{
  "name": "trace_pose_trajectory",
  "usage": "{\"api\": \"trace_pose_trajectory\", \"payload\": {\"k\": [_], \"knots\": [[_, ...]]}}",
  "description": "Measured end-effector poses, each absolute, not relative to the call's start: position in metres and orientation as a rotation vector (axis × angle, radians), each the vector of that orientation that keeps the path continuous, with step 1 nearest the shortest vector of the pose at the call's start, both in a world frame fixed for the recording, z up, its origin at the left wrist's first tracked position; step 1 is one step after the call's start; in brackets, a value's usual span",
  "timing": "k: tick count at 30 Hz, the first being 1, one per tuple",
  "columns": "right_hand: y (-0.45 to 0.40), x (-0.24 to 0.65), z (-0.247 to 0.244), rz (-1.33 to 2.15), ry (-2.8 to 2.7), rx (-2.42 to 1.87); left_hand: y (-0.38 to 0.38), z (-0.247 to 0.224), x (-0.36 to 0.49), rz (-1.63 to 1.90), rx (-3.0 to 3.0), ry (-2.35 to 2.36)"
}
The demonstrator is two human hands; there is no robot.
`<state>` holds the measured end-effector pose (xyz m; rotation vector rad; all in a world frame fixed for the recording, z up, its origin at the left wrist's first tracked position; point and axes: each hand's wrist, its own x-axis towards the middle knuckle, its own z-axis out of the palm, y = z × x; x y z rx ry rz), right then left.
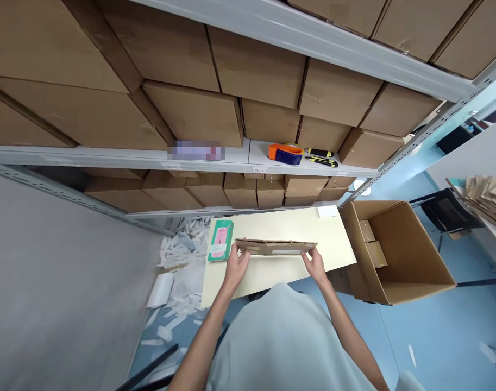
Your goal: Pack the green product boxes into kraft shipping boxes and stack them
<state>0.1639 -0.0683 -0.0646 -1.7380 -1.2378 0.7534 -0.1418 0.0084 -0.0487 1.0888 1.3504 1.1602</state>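
A flat brown cardboard package [268, 247] is held upright on edge over the cream tabletop [231, 282]. My left hand [237, 265] grips its left end, and my right hand [314, 264] pinches its right end. A pale label shows on the side facing me. Left of my left hand, a green box with a pink picture [220, 240] lies on the tabletop. A white slip of paper [327, 212] rests at the back right corner.
Shelves [231, 155] full of cardboard boxes rise in front, with an orange and blue tape tool [286, 154] and cutters [321, 157]. An open carton [414, 244] stands right, holding small boxes. Paper scraps [186, 244] lie on the left floor; a chair [451, 209] is farther right.
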Motion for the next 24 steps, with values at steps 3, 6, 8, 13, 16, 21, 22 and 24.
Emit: {"api": "trace_pose_trajectory", "payload": {"k": [3,6,8,13,16,21,22,24], "knots": [[-0.069,0.153,-0.081,0.761,-1.190,-1.722,0.016,-0.065,-0.155,1.083,1.127,1.318],[-0.072,0.143,-0.093,0.753,-1.137,-1.734,0.022,-0.081,-0.161,1.035,1.098,1.306],[-0.075,0.139,-0.097,0.752,-1.095,-1.756,0.026,-0.091,-0.162,1.017,1.082,1.303],[-0.074,0.140,-0.096,0.813,-1.017,-1.772,0.038,-0.099,-0.160,0.978,1.085,1.275],[-0.068,0.148,-0.086,0.874,-1.014,-1.768,0.045,-0.096,-0.157,0.928,1.066,1.281],[-0.061,0.170,-0.059,1.032,-1.102,-1.744,0.045,-0.082,-0.143,1.039,0.997,1.276],[-0.060,0.175,-0.051,1.050,-1.130,-1.732,0.043,-0.078,-0.138,1.094,0.994,1.285],[-0.058,0.183,-0.035,1.057,-1.200,-1.722,0.040,-0.070,-0.128,1.170,0.990,1.320]]}}
